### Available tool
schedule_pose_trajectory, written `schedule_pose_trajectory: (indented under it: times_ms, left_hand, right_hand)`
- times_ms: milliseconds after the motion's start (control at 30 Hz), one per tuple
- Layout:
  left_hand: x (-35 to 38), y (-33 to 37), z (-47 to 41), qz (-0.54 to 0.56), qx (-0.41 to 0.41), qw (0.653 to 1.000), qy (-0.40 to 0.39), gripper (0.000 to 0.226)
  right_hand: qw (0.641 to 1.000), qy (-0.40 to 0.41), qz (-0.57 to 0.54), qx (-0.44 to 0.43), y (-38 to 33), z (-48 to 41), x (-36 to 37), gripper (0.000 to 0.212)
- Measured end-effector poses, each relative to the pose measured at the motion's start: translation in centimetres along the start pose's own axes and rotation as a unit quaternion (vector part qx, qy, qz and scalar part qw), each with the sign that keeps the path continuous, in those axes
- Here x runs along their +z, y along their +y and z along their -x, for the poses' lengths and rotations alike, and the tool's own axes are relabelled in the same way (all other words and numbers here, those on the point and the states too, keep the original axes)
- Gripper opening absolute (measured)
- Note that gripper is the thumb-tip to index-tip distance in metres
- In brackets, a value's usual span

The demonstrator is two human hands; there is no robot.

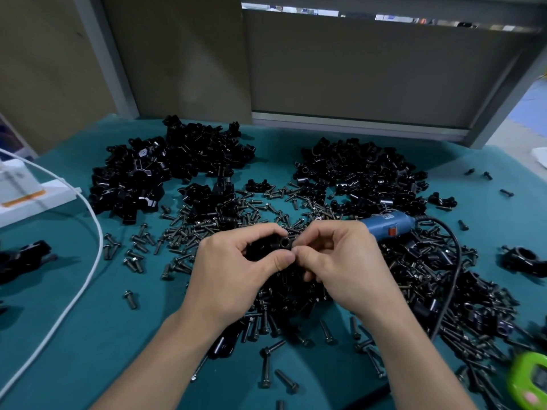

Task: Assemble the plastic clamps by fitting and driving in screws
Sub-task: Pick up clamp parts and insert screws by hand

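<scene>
Together, the left hand gripped a black clamp while the right hand pinched at its end above scattered screws.

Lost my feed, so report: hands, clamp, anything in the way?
Left hand grips clamp. Right hand pinches at its screw hole, screw itself hidden. Blue driver lies idle behind right hand; loose screws all round, nothing blocking.

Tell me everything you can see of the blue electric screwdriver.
The blue screwdriver looks plastic, with a white label and a reddish switch. It lies on its side among screws, just beyond the right hand, which hides its tip. A black cord leaves its right end and curves toward the near edge. Neither hand holds it.
</scene>
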State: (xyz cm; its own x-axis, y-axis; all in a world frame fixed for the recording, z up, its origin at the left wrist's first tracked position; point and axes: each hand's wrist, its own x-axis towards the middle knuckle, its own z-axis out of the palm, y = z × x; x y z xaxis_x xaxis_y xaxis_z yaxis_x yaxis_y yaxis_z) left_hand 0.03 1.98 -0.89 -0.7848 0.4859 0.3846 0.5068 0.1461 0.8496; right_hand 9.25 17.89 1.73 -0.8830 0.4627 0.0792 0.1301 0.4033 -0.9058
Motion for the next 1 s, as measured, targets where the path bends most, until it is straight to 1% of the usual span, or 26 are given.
schedule_pose_trajectory:
  times_ms: [33,67,133,167,233,367,600,767,900,1000]
  left_hand:
    - [0.0,0.1,0.0,0.009,0.003,1.000,0.003,0.027]
    - [0.0,0.1,0.0,0.020,0.002,1.000,0.006,0.029]
    - [0.0,0.0,-0.1,0.030,0.002,0.999,0.012,0.038]
    - [0.0,-0.2,-0.2,0.031,0.001,0.999,0.011,0.043]
    - [0.0,-0.3,-0.1,0.031,-0.002,0.999,0.006,0.049]
    - [-0.1,-0.4,-0.2,0.024,-0.012,1.000,0.006,0.049]
    - [-0.1,-0.3,-0.3,0.042,-0.022,0.999,-0.014,0.045]
    - [-0.1,-0.7,-0.8,0.069,-0.052,0.995,-0.046,0.042]
    - [0.0,-0.5,-0.9,0.085,-0.067,0.991,-0.073,0.042]
    - [0.1,-0.4,-0.9,0.083,-0.071,0.992,-0.066,0.038]
  right_hand:
    - [0.999,-0.002,-0.032,0.013,-0.1,0.1,0.3,0.019]
    - [0.996,-0.005,-0.086,0.029,-0.1,0.1,0.6,0.020]
    - [0.978,-0.009,-0.199,0.057,-0.1,0.1,1.1,0.021]
    - [0.969,-0.007,-0.238,0.064,-0.1,0.0,1.2,0.020]
    - [0.958,0.001,-0.278,0.071,0.0,-0.1,1.2,0.020]
    - [0.945,0.001,-0.319,0.079,-0.1,-0.1,0.3,0.017]
    - [0.959,-0.029,-0.281,0.034,-0.1,0.1,0.1,0.010]
    - [0.969,-0.043,-0.243,-0.008,0.0,0.0,-0.1,0.014]
    - [0.981,-0.041,-0.185,-0.036,0.1,-0.2,-0.1,0.015]
    - [0.984,-0.020,-0.174,-0.035,0.2,-0.1,0.2,0.016]
